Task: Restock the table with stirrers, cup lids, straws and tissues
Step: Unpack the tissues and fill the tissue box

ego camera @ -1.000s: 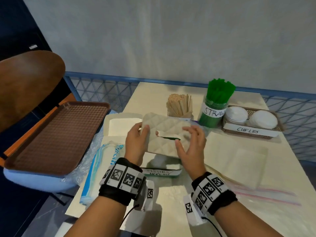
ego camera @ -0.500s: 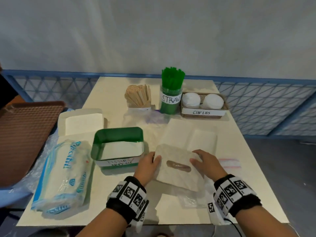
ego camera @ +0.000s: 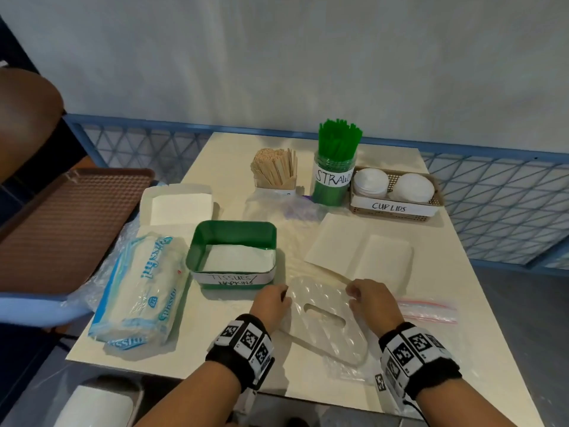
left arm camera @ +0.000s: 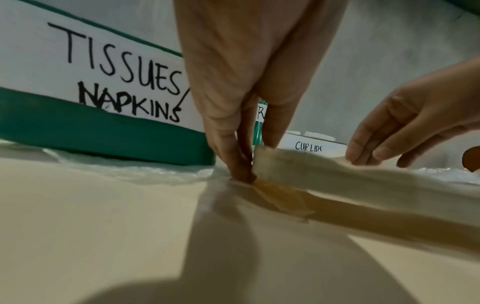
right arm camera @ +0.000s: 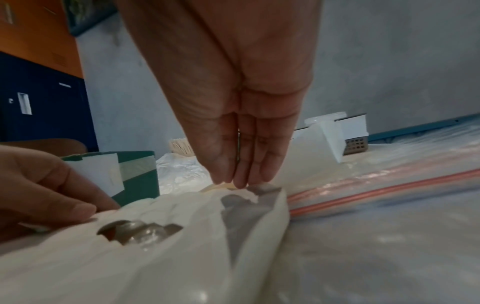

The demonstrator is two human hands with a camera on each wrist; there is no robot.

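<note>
My left hand (ego camera: pixel 269 303) and right hand (ego camera: pixel 371 298) each grip a far corner of the slotted tissue-box lid (ego camera: pixel 326 318), flat on the bench (ego camera: pixel 172 343) beside the green tissue box (ego camera: pixel 232 238).

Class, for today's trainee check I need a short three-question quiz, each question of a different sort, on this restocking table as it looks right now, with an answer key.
1. True or false: the green tissue box has its lid on.
2. Multiple choice: what do the left hand and right hand both hold by its far edge?
A. the packet of tissues
B. the pale slotted lid
C. the basket of cup lids
3. Fill in: the green straws stand between the wooden stirrers and the ____.

Key
1. False: it stands open, with white tissues showing inside.
2. B
3. basket of cup lids
</note>
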